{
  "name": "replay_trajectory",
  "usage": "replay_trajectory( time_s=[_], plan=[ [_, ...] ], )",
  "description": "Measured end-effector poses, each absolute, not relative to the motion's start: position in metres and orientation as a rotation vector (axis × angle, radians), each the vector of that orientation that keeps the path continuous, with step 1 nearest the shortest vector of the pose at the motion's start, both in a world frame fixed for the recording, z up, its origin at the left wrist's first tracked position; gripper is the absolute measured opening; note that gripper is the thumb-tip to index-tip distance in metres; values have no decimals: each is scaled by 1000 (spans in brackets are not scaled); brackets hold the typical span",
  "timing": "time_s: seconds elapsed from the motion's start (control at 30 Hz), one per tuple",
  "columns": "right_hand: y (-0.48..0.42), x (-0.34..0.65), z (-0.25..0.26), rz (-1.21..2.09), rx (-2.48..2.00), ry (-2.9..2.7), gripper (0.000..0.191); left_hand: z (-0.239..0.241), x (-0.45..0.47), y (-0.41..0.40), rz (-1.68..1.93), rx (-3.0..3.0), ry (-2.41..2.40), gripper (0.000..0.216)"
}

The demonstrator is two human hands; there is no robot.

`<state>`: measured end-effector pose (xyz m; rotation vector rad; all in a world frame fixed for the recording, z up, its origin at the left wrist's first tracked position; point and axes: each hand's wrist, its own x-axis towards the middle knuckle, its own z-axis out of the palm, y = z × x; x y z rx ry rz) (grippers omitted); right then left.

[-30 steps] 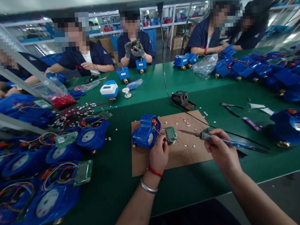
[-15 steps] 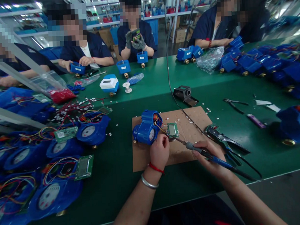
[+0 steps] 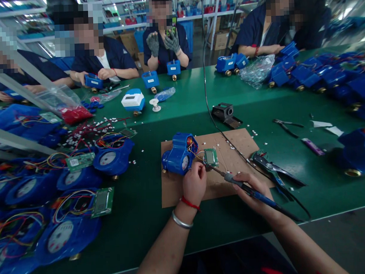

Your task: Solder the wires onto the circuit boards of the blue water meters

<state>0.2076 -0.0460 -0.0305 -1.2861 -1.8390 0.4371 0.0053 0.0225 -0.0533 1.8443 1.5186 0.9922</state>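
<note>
A blue water meter (image 3: pixel 179 154) lies on a brown cardboard sheet (image 3: pixel 230 143) on the green table. Coloured wires run from it to a small green circuit board (image 3: pixel 211 156). My left hand (image 3: pixel 194 183) is closed in a pinch at the wires right beside the board; what it holds is too small to make out. My right hand (image 3: pixel 252 189) grips a blue-handled soldering iron (image 3: pixel 247 187), whose tip reaches the lower left corner of the board.
Several blue meters with wired boards (image 3: pixel 82 176) crowd the left of the table. Pliers (image 3: pixel 275 170) lie right of the cardboard, an iron stand (image 3: pixel 226 112) behind it. A black cable (image 3: pixel 205 72) hangs down. Other people sit working across the table.
My right hand brought the soldering iron down and left, from above the cardboard to the board's edge. My left hand stayed pinched at the wires. The view shifted slightly.
</note>
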Motion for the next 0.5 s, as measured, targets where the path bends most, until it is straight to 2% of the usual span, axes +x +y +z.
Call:
replay_trajectory(
  time_s=[0.5],
  plan=[
    [-44, 214, -35, 345, -1123, -2002, 26, -52, 7, 21, 985, 1821, 1564, 6]
  ],
)
